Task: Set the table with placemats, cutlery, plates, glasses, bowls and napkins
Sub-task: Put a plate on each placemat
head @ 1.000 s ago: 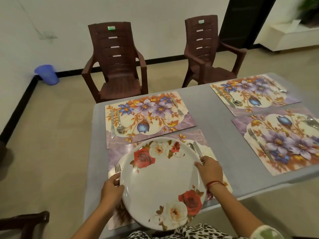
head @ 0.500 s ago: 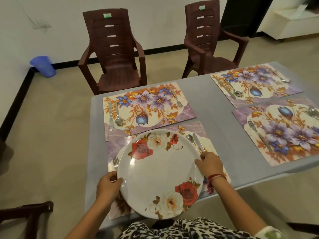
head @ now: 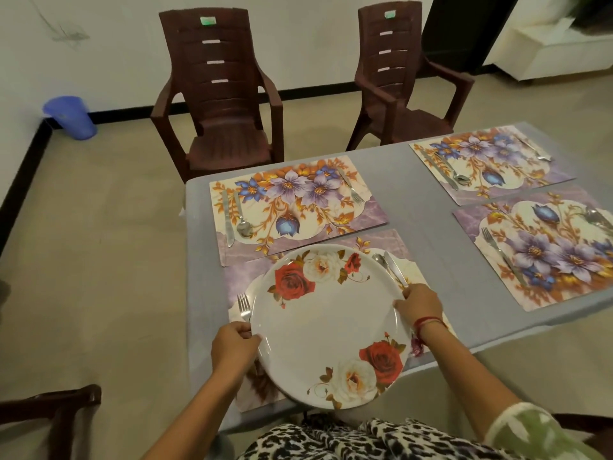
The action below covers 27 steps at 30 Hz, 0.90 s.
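Note:
A large white plate with red and cream roses lies over the near floral placemat. My left hand grips its left rim and my right hand grips its right rim. A fork shows at the plate's left, a spoon and knife at its right. Three other floral placemats carry cutlery only: the far left placemat, the far right placemat and the near right placemat.
The grey table has two brown plastic chairs behind it, one chair at left and a second chair at right. A blue bucket stands by the wall. Another chair's arm shows at lower left.
The plate has come lower and slightly toward me over the near placemat, both hands still holding its rim. The camera has tilted down a little.

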{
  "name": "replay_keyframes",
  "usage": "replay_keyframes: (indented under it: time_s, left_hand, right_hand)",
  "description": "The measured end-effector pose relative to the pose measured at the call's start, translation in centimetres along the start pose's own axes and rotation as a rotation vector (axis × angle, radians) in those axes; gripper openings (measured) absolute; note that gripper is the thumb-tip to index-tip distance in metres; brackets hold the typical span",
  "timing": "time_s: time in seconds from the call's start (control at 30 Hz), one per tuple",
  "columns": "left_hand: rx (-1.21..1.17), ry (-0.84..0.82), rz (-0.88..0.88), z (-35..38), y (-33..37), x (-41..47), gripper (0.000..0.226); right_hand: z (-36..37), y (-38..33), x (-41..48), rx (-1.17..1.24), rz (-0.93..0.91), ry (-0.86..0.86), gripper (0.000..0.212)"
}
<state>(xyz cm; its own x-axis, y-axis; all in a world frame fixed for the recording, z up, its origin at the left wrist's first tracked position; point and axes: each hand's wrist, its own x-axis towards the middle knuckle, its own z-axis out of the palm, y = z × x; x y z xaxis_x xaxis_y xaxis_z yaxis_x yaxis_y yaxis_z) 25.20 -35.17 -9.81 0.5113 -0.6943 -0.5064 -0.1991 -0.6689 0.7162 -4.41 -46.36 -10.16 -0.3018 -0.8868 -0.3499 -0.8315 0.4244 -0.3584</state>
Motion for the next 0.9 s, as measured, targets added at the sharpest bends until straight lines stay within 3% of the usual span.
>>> replay_keyframes:
  time_s: [0.17, 0.3, 0.43, 0.53, 0.73, 0.9]
  left_hand:
    - [-0.064, -0.006, -0.037, -0.6, -0.5, 1.1, 0.012]
    - [-0.056, -0.011, -0.069, -0.7, -1.0, 1.4, 0.014]
    - [-0.055, 0.023, -0.065, -0.9, 0.1, 0.5, 0.011]
    - [-0.087, 0.053, -0.020, -0.4, 2.2, -0.8, 0.011]
    - [-0.143, 0.089, 0.071, 7.8, 9.2, -4.7, 0.012]
    - [-0.163, -0.023, 0.122, 19.7, 14.0, -7.8, 0.013]
  right_hand:
    - [0.4, 0.5, -1.1, 0.037, 0.016, 0.032, 0.010]
    - [0.1, 0.8, -1.8, 0.065, 0.012, 0.020, 0.029]
    - [-1.4, 1.3, -1.1, 0.105, -0.067, -0.015, 0.012]
    - [-3.0, 2.3, 0.3, 0.230, -0.111, -0.033, 0.010]
    - [-9.4, 8.7, 6.4, 0.392, -0.182, -0.039, 0.011]
    - [-16.9, 18.1, 12.8, 0.433, -0.136, 0.067, 0.021]
